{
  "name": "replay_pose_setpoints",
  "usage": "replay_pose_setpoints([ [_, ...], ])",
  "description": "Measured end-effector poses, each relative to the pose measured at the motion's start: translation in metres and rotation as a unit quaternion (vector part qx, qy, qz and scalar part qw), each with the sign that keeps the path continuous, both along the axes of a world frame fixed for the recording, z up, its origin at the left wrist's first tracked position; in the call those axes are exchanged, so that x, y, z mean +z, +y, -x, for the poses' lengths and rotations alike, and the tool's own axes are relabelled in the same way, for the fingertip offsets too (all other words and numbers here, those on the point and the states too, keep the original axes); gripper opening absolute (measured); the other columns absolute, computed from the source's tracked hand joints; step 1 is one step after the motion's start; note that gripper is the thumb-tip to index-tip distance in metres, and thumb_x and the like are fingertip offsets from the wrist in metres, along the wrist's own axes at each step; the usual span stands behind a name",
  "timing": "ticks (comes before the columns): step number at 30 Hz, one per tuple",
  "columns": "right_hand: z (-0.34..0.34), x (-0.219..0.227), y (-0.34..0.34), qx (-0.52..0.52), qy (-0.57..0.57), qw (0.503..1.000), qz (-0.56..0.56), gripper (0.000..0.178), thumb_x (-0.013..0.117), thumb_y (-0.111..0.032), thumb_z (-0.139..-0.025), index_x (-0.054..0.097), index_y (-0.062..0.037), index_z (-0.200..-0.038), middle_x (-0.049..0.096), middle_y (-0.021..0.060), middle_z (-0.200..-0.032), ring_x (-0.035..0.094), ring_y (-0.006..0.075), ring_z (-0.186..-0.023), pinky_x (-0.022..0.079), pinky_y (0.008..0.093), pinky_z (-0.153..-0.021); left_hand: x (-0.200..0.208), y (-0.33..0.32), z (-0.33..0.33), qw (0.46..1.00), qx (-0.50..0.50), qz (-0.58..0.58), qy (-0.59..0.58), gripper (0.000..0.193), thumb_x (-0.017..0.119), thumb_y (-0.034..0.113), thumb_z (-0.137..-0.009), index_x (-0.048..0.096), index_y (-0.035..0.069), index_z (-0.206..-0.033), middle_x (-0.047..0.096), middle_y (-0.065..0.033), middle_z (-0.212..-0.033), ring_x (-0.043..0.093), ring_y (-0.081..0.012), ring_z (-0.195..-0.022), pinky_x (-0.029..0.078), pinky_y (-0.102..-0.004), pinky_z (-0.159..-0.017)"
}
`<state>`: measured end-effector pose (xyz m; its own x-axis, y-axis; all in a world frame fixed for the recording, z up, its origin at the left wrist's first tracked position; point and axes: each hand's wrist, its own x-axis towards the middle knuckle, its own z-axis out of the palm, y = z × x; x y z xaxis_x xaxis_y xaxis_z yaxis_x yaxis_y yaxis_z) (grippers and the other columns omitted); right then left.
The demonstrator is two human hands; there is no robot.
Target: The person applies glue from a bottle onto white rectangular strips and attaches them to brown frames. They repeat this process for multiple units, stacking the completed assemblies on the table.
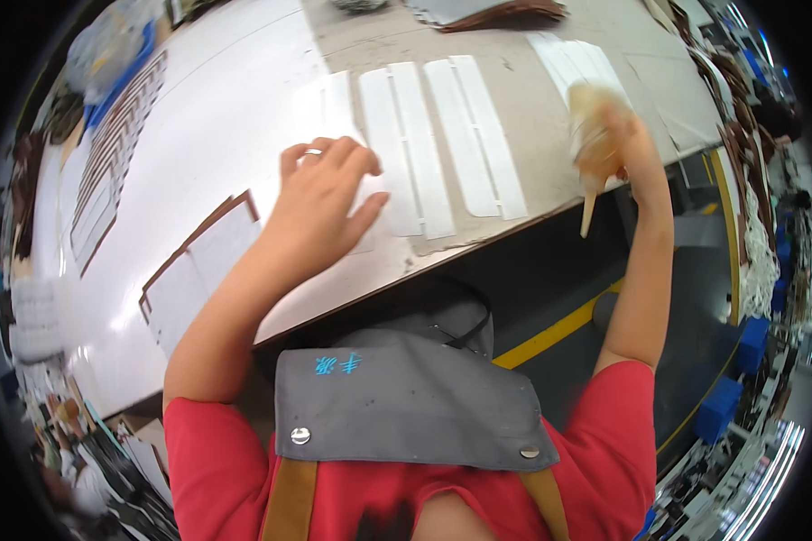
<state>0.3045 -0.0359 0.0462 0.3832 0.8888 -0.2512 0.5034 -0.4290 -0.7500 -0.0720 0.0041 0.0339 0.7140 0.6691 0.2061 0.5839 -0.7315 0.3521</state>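
Observation:
My right hand [624, 149] is wrapped round a squeeze bottle [594, 135] with yellowish contents, blurred by motion. Its long narrow nozzle points down past the table's front edge. White slotted strips [408, 149] lie flat on the table, with a similar pair [475, 135] just to their right. Over the table, left of these strips, my left hand [327, 203] hovers with bent fingers and the thumb held apart; nothing shows in it. Another white strip [336, 101] lies beyond that hand, partly hidden by it. More white strips [576, 65] sit at the far right, behind the bottle.
Brown-edged white panels [209, 261] lie by my left forearm. Farther left is a row of overlapping brown-edged pieces [122, 158]. A clear plastic bag [108, 50] stands at the back left, a brown-edged stack [492, 13] at the back. Blue bins [718, 410] stand at right.

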Motion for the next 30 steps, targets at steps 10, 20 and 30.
replay_pose_setpoints([
  [10, 0.11, 0.005, 0.006, 0.128, -0.383, 0.862, -0.307, 0.035, 0.06, -0.025, -0.087, 0.058, 0.0001, -0.111, 0.058, 0.0169, -0.11, 0.055, 0.0319, -0.103, 0.043, 0.0376, -0.088, -0.028, -0.021, 0.08, 0.979, -0.096, -0.083, 0.157, 0.015, 0.059, 0.01, -0.078, 0.057, 0.003, -0.091, 0.058, -0.0091, -0.092, 0.06, -0.0233, -0.085, 0.038, -0.0371, -0.097],
  [20, 0.195, 0.003, 0.006, 0.118, -0.29, 0.874, -0.371, 0.022, 0.062, -0.015, -0.086, 0.062, -0.0032, -0.104, 0.063, 0.0094, -0.103, 0.06, 0.0215, -0.093, 0.046, 0.0316, -0.081, -0.039, -0.007, 0.062, 0.968, -0.159, -0.158, 0.113, 0.007, 0.057, 0.008, -0.072, 0.057, 0.002, -0.077, 0.052, -0.0078, -0.066, 0.057, -0.0216, -0.067, 0.045, -0.034, -0.068],
  [30, 0.301, -0.05, 0.039, 0.004, 0.274, 0.94, -0.202, 0.047, 0.057, -0.015, -0.09, 0.037, 0.0054, -0.127, 0.055, 0.0138, -0.109, 0.06, 0.0149, -0.077, 0.052, 0.0267, -0.069, 0.022, -0.002, 0.177, 0.794, 0.142, 0.302, -0.508, 0.015, 0.047, -0.003, -0.087, 0.049, -0.004, -0.101, 0.062, -0.013, -0.089, 0.063, -0.0165, -0.077, 0.053, -0.0293, -0.073],
])
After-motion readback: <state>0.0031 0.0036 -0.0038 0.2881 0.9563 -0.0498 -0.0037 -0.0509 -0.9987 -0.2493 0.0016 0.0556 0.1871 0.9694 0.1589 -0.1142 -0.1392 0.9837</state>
